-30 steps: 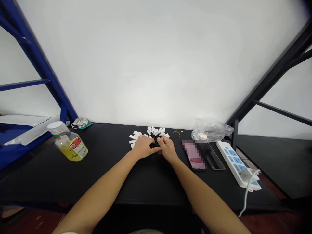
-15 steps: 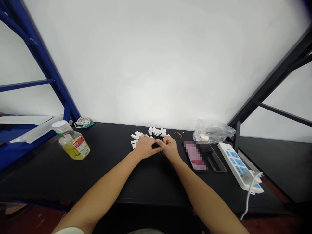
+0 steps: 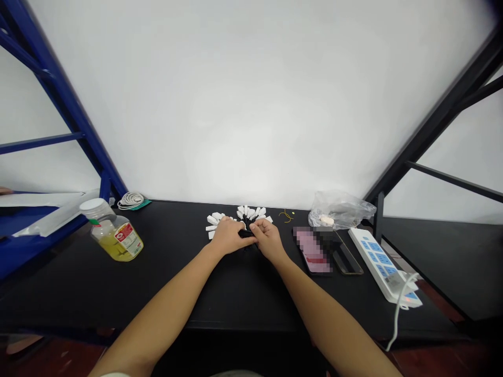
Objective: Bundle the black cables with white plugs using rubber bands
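Note:
Near the back middle of the black table, my left hand (image 3: 229, 235) is closed round a bundle of black cables (image 3: 246, 233). My right hand (image 3: 268, 238) pinches the same bundle from the other side, thumb and fingers pressed together. White connector-like pieces (image 3: 214, 219) fan out behind and left of my left hand, and more white pieces (image 3: 251, 212) spread behind the gap between both hands. My fingers hide part of the bundle.
A jar of yellow liquid (image 3: 120, 238) and a coiled white cable (image 3: 131, 200) are at left. To the right lie two phones (image 3: 314, 251), a clear plastic bag (image 3: 341, 209), a white power strip (image 3: 383, 264) and yellow ties (image 3: 287, 215).
My hands have shifted slightly apart, and more of the black bundle shows between them. The whole view has moved a little.

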The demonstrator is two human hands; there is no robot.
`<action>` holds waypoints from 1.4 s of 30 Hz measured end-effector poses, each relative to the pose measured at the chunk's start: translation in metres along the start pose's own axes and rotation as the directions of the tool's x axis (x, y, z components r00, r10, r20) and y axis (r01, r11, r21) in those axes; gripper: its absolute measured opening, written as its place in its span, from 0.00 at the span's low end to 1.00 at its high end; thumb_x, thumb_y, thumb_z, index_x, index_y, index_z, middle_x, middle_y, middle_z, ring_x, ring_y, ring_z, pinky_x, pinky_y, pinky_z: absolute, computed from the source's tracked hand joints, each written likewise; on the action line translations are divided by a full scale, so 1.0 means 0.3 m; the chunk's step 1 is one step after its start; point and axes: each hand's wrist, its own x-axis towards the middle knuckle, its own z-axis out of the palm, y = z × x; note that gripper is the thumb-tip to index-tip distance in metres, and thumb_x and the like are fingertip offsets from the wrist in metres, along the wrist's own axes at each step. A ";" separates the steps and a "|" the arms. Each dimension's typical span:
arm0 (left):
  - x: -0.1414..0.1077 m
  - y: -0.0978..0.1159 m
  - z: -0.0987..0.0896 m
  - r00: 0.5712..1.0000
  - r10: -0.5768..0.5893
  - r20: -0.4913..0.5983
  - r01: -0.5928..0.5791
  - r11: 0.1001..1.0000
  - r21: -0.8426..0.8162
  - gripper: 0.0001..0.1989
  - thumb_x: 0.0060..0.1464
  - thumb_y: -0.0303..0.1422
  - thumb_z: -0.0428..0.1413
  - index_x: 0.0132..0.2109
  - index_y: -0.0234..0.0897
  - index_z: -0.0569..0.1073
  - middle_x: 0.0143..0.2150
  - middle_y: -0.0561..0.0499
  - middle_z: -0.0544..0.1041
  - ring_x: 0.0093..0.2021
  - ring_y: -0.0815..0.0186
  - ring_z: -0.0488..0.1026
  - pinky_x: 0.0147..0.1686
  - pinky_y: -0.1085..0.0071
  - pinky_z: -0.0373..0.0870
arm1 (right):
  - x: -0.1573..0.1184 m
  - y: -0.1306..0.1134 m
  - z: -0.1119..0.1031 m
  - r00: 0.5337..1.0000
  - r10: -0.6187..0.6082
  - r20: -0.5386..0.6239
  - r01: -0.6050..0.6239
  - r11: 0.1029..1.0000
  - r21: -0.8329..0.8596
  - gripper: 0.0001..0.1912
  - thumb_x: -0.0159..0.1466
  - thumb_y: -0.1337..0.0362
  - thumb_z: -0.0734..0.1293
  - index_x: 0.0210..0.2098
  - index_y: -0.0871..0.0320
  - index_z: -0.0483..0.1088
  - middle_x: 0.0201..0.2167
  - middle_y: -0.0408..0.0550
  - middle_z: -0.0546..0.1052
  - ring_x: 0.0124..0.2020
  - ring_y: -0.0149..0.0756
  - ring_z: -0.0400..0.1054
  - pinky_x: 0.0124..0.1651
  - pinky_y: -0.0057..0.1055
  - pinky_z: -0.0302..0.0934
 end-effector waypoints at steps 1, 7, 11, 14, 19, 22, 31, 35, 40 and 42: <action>0.001 -0.001 -0.001 1.000 0.001 0.001 -0.001 1.000 -0.003 0.28 0.52 0.59 0.57 0.24 0.39 0.69 0.23 0.50 0.74 0.28 0.60 0.72 0.42 0.59 0.61 | -0.002 0.001 0.001 0.999 -0.027 -0.036 0.026 0.999 -0.033 0.18 0.60 0.46 0.69 0.30 0.55 0.68 0.14 0.34 0.61 0.16 0.27 0.52 0.20 0.26 0.48; 0.005 -0.033 -0.011 1.000 0.011 -0.016 -0.012 0.999 -0.031 0.30 0.49 0.63 0.57 0.24 0.39 0.68 0.22 0.51 0.73 0.28 0.60 0.71 0.42 0.61 0.61 | -0.013 -0.008 -0.022 0.960 -0.188 -0.208 0.127 0.953 -0.275 0.13 0.62 0.52 0.69 0.35 0.56 0.74 0.16 0.34 0.58 0.19 0.29 0.53 0.26 0.28 0.52; 0.009 -0.113 -0.021 0.997 -0.005 -0.073 0.004 1.000 -0.021 0.31 0.42 0.65 0.60 0.24 0.39 0.68 0.22 0.51 0.72 0.29 0.60 0.70 0.40 0.63 0.61 | -0.004 -0.006 -0.046 0.952 -0.205 -0.227 0.147 0.957 -0.250 0.15 0.64 0.51 0.67 0.36 0.56 0.74 0.16 0.35 0.57 0.19 0.29 0.52 0.24 0.28 0.50; 0.016 -0.195 -0.027 0.992 -0.047 -0.121 0.051 0.998 0.033 0.28 0.50 0.60 0.58 0.23 0.39 0.68 0.23 0.50 0.74 0.30 0.61 0.70 0.43 0.61 0.61 | 0.005 0.004 -0.052 0.955 -0.198 -0.221 0.140 0.958 -0.251 0.16 0.65 0.50 0.66 0.37 0.56 0.73 0.16 0.35 0.58 0.19 0.29 0.52 0.23 0.28 0.49; 0.010 -0.323 -0.035 0.977 -0.170 -0.128 0.184 0.978 0.102 0.22 0.54 0.52 0.57 0.25 0.38 0.71 0.29 0.48 0.76 0.39 0.57 0.73 0.51 0.56 0.59 | 0.014 -0.001 -0.063 0.957 -0.223 -0.187 0.141 0.917 -0.373 0.15 0.65 0.51 0.65 0.36 0.56 0.74 0.17 0.35 0.58 0.20 0.30 0.54 0.27 0.27 0.51; -0.014 -0.375 -0.037 0.970 -0.240 -0.041 0.244 0.956 0.165 0.17 0.53 0.48 0.60 0.28 0.39 0.74 0.43 0.45 0.78 0.52 0.51 0.71 0.61 0.48 0.52 | 0.029 -0.021 -0.103 0.976 -0.197 -0.089 0.116 0.824 -0.555 0.11 0.65 0.55 0.65 0.34 0.55 0.74 0.17 0.36 0.62 0.22 0.30 0.58 0.30 0.27 0.52; -0.054 -0.450 -0.096 0.842 -0.478 0.250 0.414 0.870 0.268 0.27 0.44 0.55 0.63 0.46 0.43 0.79 0.69 0.40 0.63 0.71 0.36 0.50 0.65 0.32 0.41 | 0.070 -0.047 -0.242 0.985 0.161 0.061 -0.029 0.507 -0.862 0.05 0.64 0.63 0.67 0.34 0.56 0.74 0.32 0.46 0.78 0.34 0.35 0.69 0.34 0.27 0.50; -0.073 -0.440 -0.153 0.792 -0.449 0.414 0.371 0.892 0.258 0.40 0.31 0.59 0.66 0.51 0.44 0.78 0.70 0.39 0.63 0.73 0.31 0.42 0.62 0.26 0.37 | 0.061 -0.051 -0.250 0.979 0.201 0.041 -0.045 0.406 -0.913 0.05 0.65 0.63 0.66 0.34 0.56 0.73 0.35 0.48 0.79 0.35 0.37 0.69 0.33 0.28 0.49; -0.076 -0.408 -0.183 0.783 -0.438 0.441 0.392 0.899 0.194 0.37 0.40 0.66 0.57 0.49 0.46 0.80 0.66 0.41 0.69 0.72 0.34 0.48 0.64 0.30 0.40 | 0.056 -0.059 -0.247 0.971 0.232 0.054 -0.040 0.383 -0.923 0.05 0.65 0.63 0.66 0.32 0.56 0.72 0.34 0.48 0.78 0.35 0.37 0.69 0.32 0.28 0.48; -0.064 -0.394 -0.178 0.782 -0.484 0.394 0.438 0.875 0.206 0.35 0.47 0.67 0.49 0.42 0.45 0.82 0.62 0.40 0.73 0.70 0.34 0.53 0.64 0.29 0.38 | 0.056 -0.059 -0.246 0.972 0.227 0.057 -0.038 0.394 -0.919 0.04 0.65 0.64 0.66 0.33 0.56 0.72 0.33 0.48 0.78 0.34 0.36 0.69 0.32 0.28 0.47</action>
